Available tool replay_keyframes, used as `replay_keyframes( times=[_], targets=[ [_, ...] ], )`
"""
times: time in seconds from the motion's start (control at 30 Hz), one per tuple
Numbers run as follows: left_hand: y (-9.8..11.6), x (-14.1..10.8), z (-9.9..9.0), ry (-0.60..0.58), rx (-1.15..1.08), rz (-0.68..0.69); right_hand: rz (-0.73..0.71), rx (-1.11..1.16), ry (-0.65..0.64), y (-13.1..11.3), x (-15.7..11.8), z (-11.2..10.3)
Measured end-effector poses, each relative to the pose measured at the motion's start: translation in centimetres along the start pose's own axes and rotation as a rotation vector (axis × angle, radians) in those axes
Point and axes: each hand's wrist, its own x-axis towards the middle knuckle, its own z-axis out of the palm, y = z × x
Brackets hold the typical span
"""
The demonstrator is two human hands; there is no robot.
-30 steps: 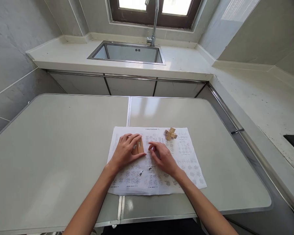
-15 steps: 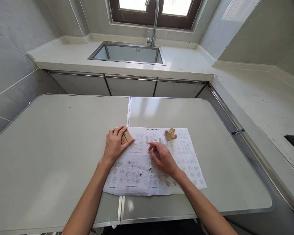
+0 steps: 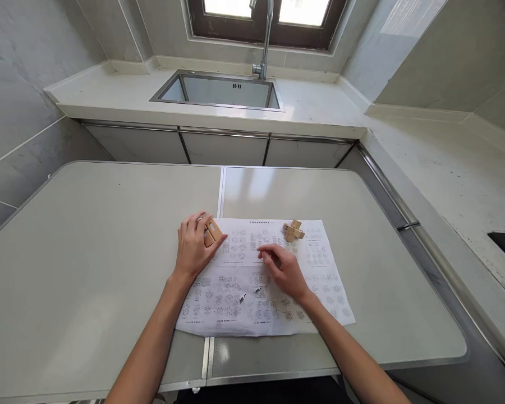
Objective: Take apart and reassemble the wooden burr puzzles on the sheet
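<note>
My left hand (image 3: 192,245) is curled around light wooden puzzle pieces (image 3: 212,232) at the upper left corner of a printed sheet (image 3: 231,269). Its fingers cover part of them, so I cannot tell how many there are. Over the middle of the sheet, my right hand (image 3: 283,270) points left with its fingers bent and drawn together; nothing shows between the fingertips. An assembled wooden burr puzzle (image 3: 293,230) with crossing bars stands on the sheet's upper right part, beyond my right hand. Rows of small puzzle diagrams fill the paper.
The sheet lies across the metal seam of a pale folding table (image 3: 109,252). Two small dark-and-silver marks or scraps (image 3: 242,298) show on its lower half. Behind the table are a counter with a sink (image 3: 219,90) and a faucet (image 3: 261,68); another counter (image 3: 454,185) runs along the right.
My left hand has shifted slightly left and away from me with the wooden pieces, which show more now. My right hand's fingers have drawn closer together, moving slightly right.
</note>
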Motion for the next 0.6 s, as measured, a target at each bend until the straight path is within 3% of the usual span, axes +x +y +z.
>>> replay_keyframes(
  times=[0.2,0.4,0.6],
  targets=[
    [1.5,-0.4,-0.8,0.076,-0.061,0.138,0.334,0.605,0.161,0.2,0.7,-0.9],
    [2.8,-0.8,-0.9,0.027,-0.142,0.276,0.478,0.998,0.155,1.6,1.7,-2.6],
    [3.5,-1.0,-0.7,-0.02,-0.158,0.35,0.484,1.473,0.126,2.9,1.6,-3.8]
  ],
)
